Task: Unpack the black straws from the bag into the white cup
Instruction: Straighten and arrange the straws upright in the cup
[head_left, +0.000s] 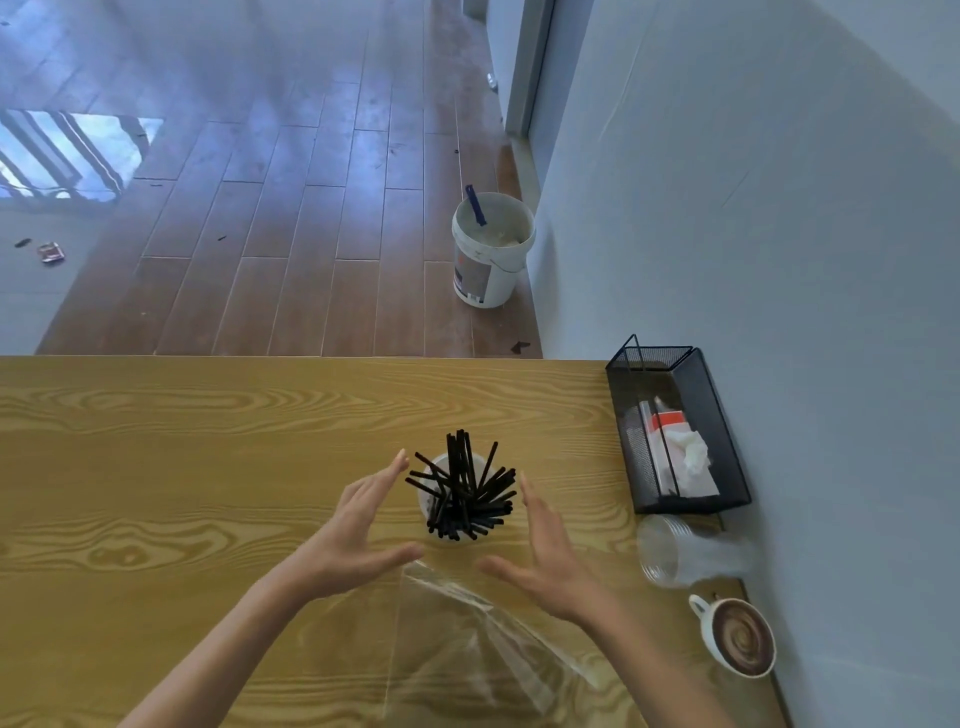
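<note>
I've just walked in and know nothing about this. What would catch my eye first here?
Probably the black straws, fanned out of a white cup in the middle of the wooden table. The left hand and right hand are open on either side of it, touching nothing. The clear bag lies flat just in front, and a coffee cup stands by the wall at right.

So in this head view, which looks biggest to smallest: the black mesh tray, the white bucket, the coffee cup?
1. black mesh tray
2. white bucket, though it stands farther off on the floor
3. coffee cup
</note>
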